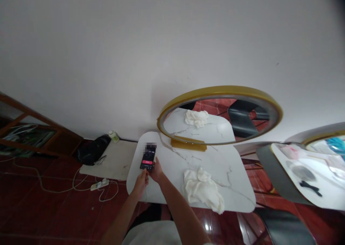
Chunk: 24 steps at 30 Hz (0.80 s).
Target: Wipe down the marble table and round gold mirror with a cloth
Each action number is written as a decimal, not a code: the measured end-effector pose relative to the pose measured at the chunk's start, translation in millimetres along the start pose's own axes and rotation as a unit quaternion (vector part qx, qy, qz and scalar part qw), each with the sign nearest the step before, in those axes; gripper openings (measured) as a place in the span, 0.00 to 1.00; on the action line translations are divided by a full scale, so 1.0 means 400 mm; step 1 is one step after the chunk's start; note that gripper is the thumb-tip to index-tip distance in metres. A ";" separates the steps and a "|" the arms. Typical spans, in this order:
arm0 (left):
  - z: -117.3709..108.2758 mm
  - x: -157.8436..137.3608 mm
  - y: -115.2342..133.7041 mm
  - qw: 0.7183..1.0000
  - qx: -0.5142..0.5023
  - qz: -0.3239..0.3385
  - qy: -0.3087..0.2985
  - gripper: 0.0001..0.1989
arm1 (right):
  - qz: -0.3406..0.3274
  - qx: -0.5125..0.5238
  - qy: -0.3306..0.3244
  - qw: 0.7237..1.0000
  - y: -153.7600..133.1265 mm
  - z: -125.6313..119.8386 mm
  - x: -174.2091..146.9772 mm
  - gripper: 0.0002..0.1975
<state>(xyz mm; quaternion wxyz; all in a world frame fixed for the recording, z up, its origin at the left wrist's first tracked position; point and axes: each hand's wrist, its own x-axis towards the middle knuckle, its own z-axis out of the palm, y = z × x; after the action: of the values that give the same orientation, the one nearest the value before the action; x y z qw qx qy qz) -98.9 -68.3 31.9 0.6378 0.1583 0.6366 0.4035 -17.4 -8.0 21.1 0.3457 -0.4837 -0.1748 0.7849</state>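
Note:
A smartphone (147, 159) with a lit dark screen, a timer readout and a pink button is over the left part of the white marbled table (172, 173). My right hand (156, 170) is closed around the phone's lower right side. At the phone's bottom edge, my left hand (142, 181) pinches the end of a white charging cable (146, 192), which hangs down below the fingers. Whether the plug sits in the phone's port cannot be made out. Right of my forearms lies a crumpled white cloth (203, 189), partly over the table's front edge.
A gold-framed mirror (219, 90) stands on the table against the wall. On the floor at left are a power strip (99, 184), a black bag (94, 149), a bottle (113, 136) and a wooden shelf (64, 139). A black chair (287, 226) and second table (323, 191) are right.

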 end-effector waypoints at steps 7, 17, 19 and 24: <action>-0.004 0.054 0.013 0.976 0.187 0.103 0.050 0.23 | -0.108 -0.204 0.137 0.963 0.003 -0.174 -0.184 0.16; -0.025 0.071 -0.023 0.804 0.494 0.310 0.118 0.19 | -0.171 -0.693 0.226 0.663 -0.075 -0.514 -0.505 0.34; -0.017 0.064 -0.034 0.782 0.520 0.310 0.146 0.19 | -0.161 -0.740 0.193 0.624 -0.098 -0.549 -0.508 0.44; 0.110 0.039 -0.072 0.668 0.589 0.375 0.258 0.20 | -0.192 -0.774 0.071 0.599 -0.134 -0.610 -0.471 0.56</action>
<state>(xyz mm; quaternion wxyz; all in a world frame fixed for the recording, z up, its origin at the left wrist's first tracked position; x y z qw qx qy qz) -50.6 -61.5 6.9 0.0177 0.6160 0.7680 0.1741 272.5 -119.3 59.0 -0.0036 -0.5795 -0.7805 0.2343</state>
